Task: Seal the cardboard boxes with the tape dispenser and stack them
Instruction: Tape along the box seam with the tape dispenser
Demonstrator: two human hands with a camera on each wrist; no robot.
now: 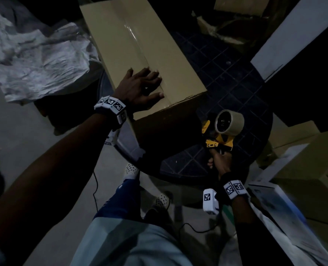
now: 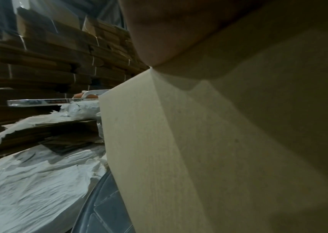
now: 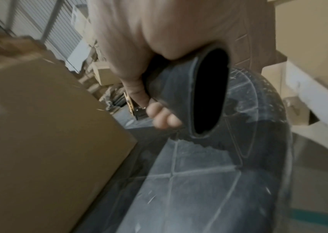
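Cardboard comes first: a long tan cardboard box (image 1: 138,52) lies on a dark round plastic table with a moulded grid pattern (image 1: 226,73), its top flaps closed and a strip of clear glossy tape (image 1: 134,38) running along the centre seam. The box's near end overhangs the table's edge. The left hand (image 1: 140,87) lies flat on the near end of the box top, fingers straight and spread, pressing on the flaps beside the seam; the left wrist view shows the palm against the cardboard edge. To the right of the box, apart from it, the right hand (image 1: 219,160) is wrapped round the black handle of a yellow tape dispenser carrying a roll of brown packing tape (image 1: 227,121), held over the table's near part with the roll pointing away from the person. Crumpled white paper sheeting (image 1: 34,60) lies left of the table. Stacks of flattened brown cardboard (image 2: 49,63) stand beyond it. More cardboard boxes (image 1: 316,169) sit at the right.
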